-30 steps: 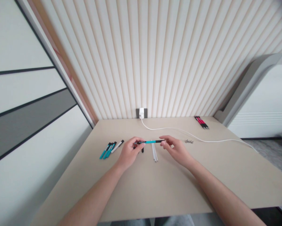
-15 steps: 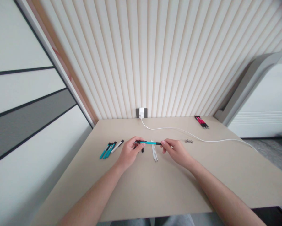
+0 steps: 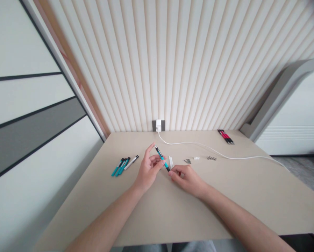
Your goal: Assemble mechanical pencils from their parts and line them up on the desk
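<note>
One pen seemingly whole, more left to do

In the head view, the left hand pinched the pen between thumb and fingers, its forefinger raised to the upper end, while the right hand gripped the lower, black end with its fingertips. The pen slanted between both hands, apparently clear of the table. It looked joined from end to end, so I judged it at or near its last step (whether it worked could not be told).

Much seemed left. To the left of the grip lay three blue tubes and a white tube. Just beyond the grip were white sticks, partly hidden by the hands. Past the right hand, dark bits, white bits and metal bits sat in separate groups, apparently unused. The red pens, well beyond the grip on the right, looked complete and perhaps counted as done.
</note>
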Tool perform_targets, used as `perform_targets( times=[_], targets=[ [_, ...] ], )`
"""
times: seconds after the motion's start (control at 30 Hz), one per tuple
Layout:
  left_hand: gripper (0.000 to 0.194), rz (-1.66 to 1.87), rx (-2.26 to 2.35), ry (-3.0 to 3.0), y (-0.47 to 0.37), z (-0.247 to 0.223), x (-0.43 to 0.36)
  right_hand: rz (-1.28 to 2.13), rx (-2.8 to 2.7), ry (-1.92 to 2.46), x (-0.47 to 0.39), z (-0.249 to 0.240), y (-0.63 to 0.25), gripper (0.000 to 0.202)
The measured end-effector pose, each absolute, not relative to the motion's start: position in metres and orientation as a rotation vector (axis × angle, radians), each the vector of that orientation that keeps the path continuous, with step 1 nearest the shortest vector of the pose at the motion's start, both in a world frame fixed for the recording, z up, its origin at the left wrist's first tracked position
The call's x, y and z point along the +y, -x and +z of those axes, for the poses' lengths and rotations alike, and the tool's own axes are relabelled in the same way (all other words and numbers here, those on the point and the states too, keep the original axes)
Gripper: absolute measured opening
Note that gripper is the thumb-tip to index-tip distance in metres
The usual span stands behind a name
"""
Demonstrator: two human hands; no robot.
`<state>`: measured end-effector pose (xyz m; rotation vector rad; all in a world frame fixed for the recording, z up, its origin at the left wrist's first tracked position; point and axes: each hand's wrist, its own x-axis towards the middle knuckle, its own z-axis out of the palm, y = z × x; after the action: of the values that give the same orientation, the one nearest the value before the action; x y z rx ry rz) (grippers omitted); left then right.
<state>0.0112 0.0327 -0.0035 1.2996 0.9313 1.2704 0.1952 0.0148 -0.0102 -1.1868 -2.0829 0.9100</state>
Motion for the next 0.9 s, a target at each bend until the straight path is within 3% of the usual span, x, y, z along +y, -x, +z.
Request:
perform_targets(
  times=[0.1,0.37,0.6,0.8,0.9],
  targets=[
    [0.077,1.236,0.941,-1.343,-0.0111,-0.0005,0.0301,0.864,-2.101,1.168,0.0128,-0.0092,-0.194,0.029],
    [0.054,1.118,0.945,-1.45,-0.008,0.0016,0.029,0.749,-2.214,1.125,0.0079,-0.0097,-0.1925,0.031],
    [0.061,1.139,0.893,-1.408,-0.0096,0.0004,0.0278,0.753,-2.159,1.117,0.0065,-0.0105,-0.1915,0.028],
    [0.054,1.082,0.911,-1.429,-0.0103,0.0034,0.0274,0.706,-2.23,1.104,0.0064,-0.0135,-0.1906,0.031],
    [0.065,1.112,0.904,-1.383,-0.0115,0.0053,0.0265,0.729,-2.191,1.117,0.0063,-0.0124,-0.1913,0.029]
  ],
)
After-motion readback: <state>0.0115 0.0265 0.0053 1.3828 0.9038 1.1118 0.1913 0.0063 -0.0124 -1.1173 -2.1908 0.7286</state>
